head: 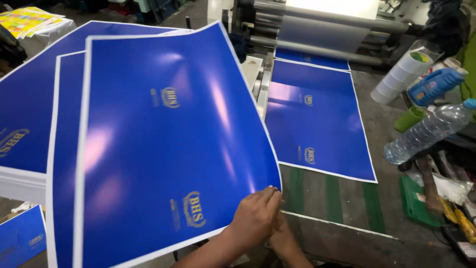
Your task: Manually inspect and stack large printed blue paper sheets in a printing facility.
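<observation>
A large glossy blue sheet with a white border and small gold emblems is lifted at a tilt in front of me. My left hand pinches its lower right corner from above. My right hand sits just under the left hand, partly hidden by it, and grips the same corner from below. A second blue sheet lies right behind the held one. Both overlap a thick stack of blue sheets at the left.
More blue sheets lie on the machine's table with green belts, below steel rollers. On the right are a clear plastic bottle, a blue jug, stacked white rolls and a green cup. Colourful prints sit far left.
</observation>
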